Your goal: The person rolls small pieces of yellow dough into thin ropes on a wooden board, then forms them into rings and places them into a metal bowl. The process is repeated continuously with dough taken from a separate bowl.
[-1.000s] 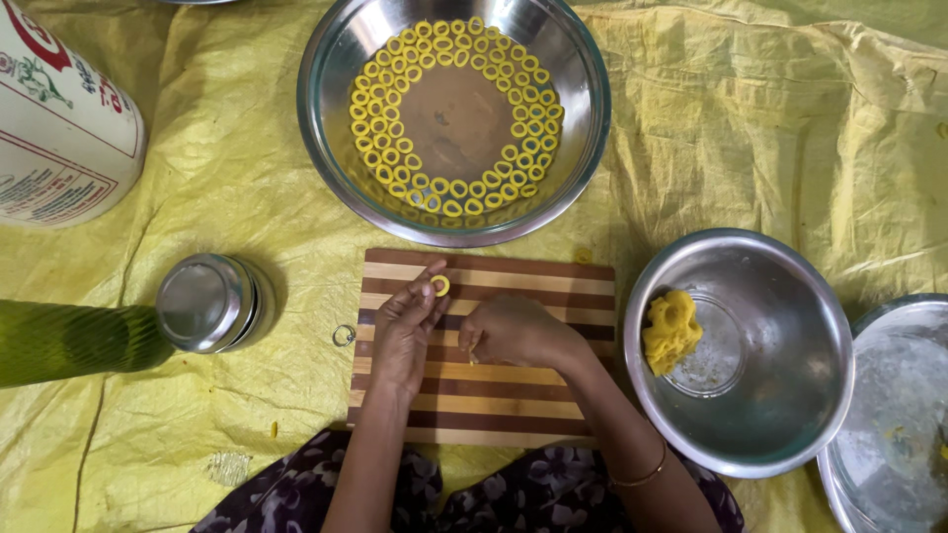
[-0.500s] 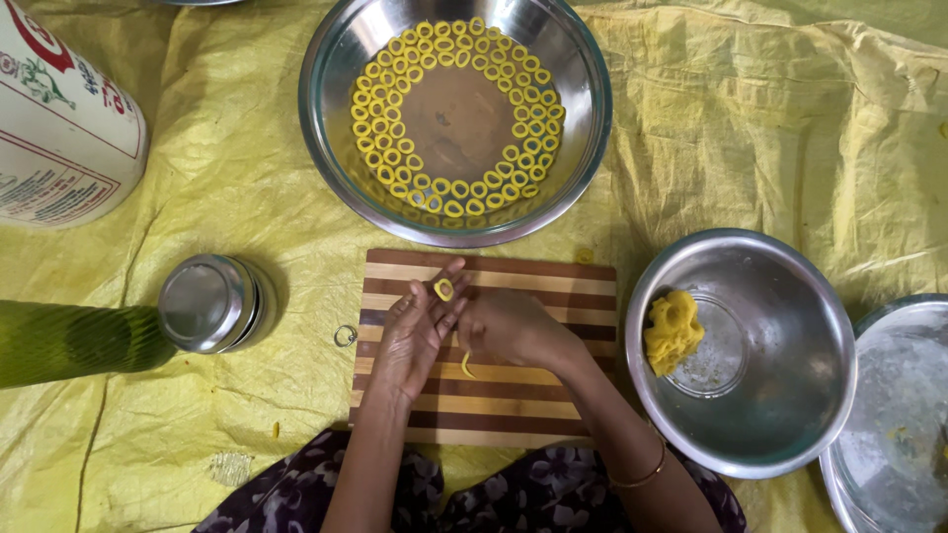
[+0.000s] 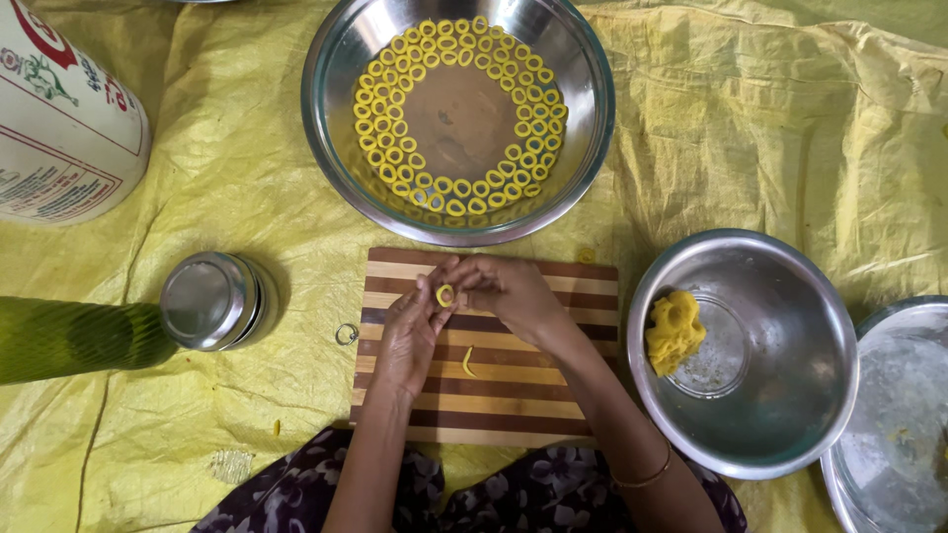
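1. The left hand [image 3: 410,331] and the right hand [image 3: 509,294] are meeting over the striped wooden cutting board [image 3: 523,405], and together they are holding 1 small yellow dough ring [image 3: 444,294] between the fingertips.

2. The ring is sitting just above the upper part of the board, near its top edge – it is not touching the wood, as far as I can see.

3. What could go wrong, in my judgement: the ring is looking thin and soft, so too much pinching could be flattening it or opening its joint. If the fingers are letting go unevenly, it could be dropping on the board and losing its round form.

4. A short curved dough strip [image 3: 468,361] is lying on the board under the hands; a wrist coming down could be pressing on it.

5. Pose: both forearms are coming from the bottom of the view. The left palm is facing up with fingers half curled; the right hand is turned over, fingers closed toward the ring – both are pinching it.

6. Around: a big steel bowl [image 3: 336,118] with many rings in circles is standing beyond the board, and a smaller steel bowl [image 3: 790,415] with a yellow dough lump [image 3: 674,331] is standing at the right.
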